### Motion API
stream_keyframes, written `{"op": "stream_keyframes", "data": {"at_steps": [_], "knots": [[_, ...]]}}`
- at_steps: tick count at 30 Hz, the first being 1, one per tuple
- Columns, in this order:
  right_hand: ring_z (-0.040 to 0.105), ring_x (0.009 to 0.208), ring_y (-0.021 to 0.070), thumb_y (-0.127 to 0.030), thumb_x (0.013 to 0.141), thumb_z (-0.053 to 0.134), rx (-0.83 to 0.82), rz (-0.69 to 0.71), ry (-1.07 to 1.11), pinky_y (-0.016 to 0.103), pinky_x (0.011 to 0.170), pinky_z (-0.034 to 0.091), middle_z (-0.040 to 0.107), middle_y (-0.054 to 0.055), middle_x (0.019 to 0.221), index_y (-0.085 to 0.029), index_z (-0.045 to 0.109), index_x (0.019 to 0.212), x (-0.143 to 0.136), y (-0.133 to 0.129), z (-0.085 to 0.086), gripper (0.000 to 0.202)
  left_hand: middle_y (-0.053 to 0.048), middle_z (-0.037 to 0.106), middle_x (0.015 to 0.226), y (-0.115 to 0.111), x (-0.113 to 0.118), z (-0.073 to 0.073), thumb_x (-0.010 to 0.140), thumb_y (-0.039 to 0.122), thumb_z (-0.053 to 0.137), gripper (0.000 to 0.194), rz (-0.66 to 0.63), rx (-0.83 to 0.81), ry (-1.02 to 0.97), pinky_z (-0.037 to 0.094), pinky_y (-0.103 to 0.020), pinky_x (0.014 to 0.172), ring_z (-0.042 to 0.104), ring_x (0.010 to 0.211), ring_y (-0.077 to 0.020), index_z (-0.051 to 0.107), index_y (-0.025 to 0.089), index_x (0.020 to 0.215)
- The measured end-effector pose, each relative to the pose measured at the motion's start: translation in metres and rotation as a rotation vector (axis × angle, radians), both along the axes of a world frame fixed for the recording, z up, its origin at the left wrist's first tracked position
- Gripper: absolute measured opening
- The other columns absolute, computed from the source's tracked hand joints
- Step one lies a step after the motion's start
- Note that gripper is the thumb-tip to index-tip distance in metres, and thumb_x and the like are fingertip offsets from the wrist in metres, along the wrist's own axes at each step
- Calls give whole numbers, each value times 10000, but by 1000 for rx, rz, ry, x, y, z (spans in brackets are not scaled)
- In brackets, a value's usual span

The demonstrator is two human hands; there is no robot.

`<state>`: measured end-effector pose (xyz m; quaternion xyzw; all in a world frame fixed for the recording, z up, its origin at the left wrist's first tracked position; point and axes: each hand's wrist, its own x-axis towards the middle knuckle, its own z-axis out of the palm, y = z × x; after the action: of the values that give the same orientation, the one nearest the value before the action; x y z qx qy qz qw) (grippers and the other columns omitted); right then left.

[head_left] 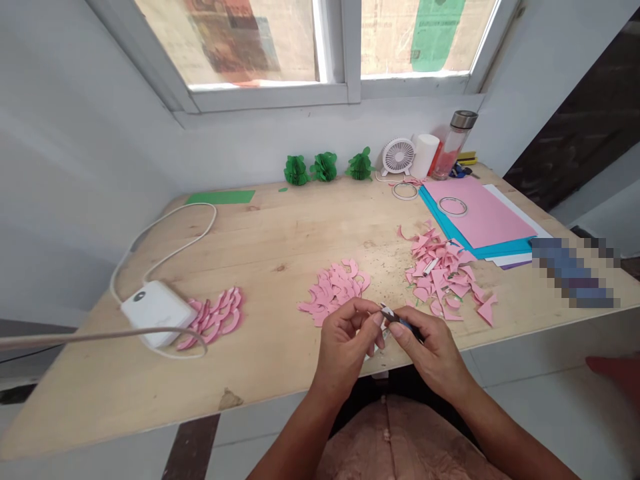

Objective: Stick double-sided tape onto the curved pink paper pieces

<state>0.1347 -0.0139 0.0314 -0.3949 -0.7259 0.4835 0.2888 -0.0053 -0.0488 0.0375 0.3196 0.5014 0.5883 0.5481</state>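
Observation:
Both of my hands meet just above the table's front edge. My right hand (pixel 430 337) is closed around a slim dark tool (pixel 413 330) with a bluish part; its exact kind is not clear. My left hand (pixel 350 340) pinches at the tool's tip, where a small whitish bit shows; what the fingers hold is too small to name. Below these fingers a pale strip is partly hidden. Just beyond my left hand lies a heap of curved pink paper pieces (pixel 335 287). Pink paper scraps (pixel 443 273) are scattered beyond my right hand.
A white power adapter (pixel 157 310) with a cable touches more pink curved pieces (pixel 225 317). Green paper ornaments (pixel 325 167), a small fan (pixel 399 158), a white roll (pixel 426 155) and a glass bottle (pixel 453 147) line the wall. Coloured sheets (pixel 485 213) carry a tape roll (pixel 452 207).

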Motion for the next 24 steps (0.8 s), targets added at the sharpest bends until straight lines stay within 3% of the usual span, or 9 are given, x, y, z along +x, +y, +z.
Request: {"op": "stream_keyframes", "data": {"at_steps": [24], "knots": [[519, 669, 147, -446, 881, 473, 87, -103, -143, 245, 599, 389, 563, 2, 699, -175, 584, 779, 4, 3, -3, 310, 43, 519, 479, 0, -1, 0, 730, 317, 654, 177, -17, -21, 38, 344, -182, 418, 443, 418, -73, 588, 155, 754]]}}
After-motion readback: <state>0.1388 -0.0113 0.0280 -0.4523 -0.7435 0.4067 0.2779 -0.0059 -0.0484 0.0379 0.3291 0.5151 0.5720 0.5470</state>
